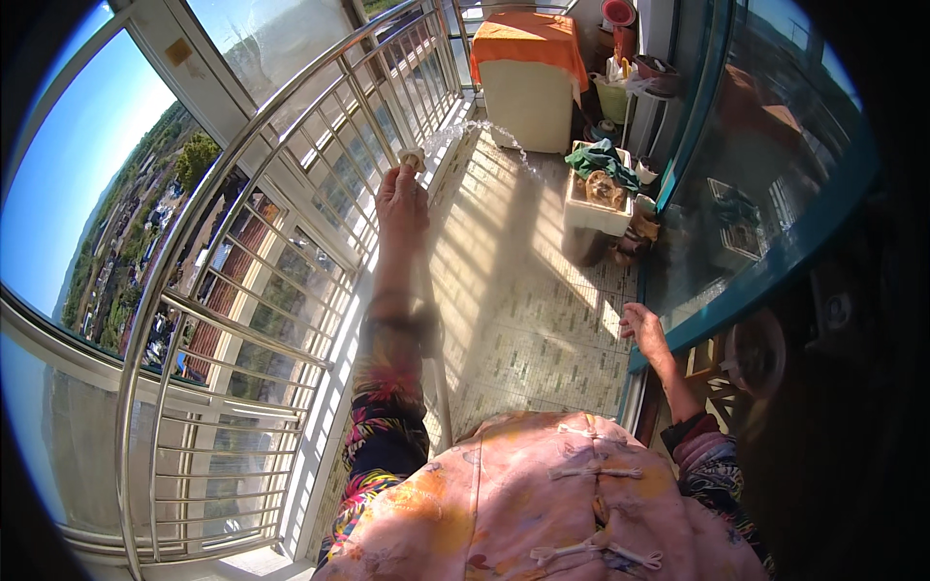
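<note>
Sunlit beige mosaic-tiled balcony floor (504,378): rinsing looks underway, left hand (400,198) gripping the round cream hose nozzle (413,157) beside the shiny steel railing (242,330), clear water (477,125) arcing out, right hand (645,329) seemingly empty; next move probably wants steady aim.

Patterned tile floor (513,373), striped with sunlight; a pale cabinet (528,107) stands on it.

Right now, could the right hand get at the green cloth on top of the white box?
Probably not without stepping forward: the right hand is well short of the green cloth on the white box. The way over the floor looks free, though.
</note>
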Action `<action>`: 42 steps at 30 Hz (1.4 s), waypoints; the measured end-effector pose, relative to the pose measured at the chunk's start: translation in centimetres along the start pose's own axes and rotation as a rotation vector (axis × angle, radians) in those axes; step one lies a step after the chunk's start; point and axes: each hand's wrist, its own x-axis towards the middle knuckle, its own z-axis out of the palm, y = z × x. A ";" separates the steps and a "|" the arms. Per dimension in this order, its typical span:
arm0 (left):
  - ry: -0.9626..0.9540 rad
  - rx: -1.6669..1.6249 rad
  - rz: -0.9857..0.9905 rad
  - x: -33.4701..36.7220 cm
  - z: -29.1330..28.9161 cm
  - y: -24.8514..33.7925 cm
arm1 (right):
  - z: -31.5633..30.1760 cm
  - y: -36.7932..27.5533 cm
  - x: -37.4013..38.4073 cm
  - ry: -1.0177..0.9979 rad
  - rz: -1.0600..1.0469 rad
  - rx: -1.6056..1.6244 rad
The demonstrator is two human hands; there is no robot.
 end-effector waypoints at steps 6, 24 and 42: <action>0.016 0.084 0.055 4.4 -5.0 2.6 | -6.8 15.5 -12.5 0.396 0.362 0.164; -0.022 0.002 0.077 5.7 -10.4 4.1 | -1.7 22.3 -22.5 0.593 0.655 0.121; -0.060 -0.196 0.188 4.6 -11.7 5.9 | -1.3 21.0 -22.7 0.635 0.632 0.181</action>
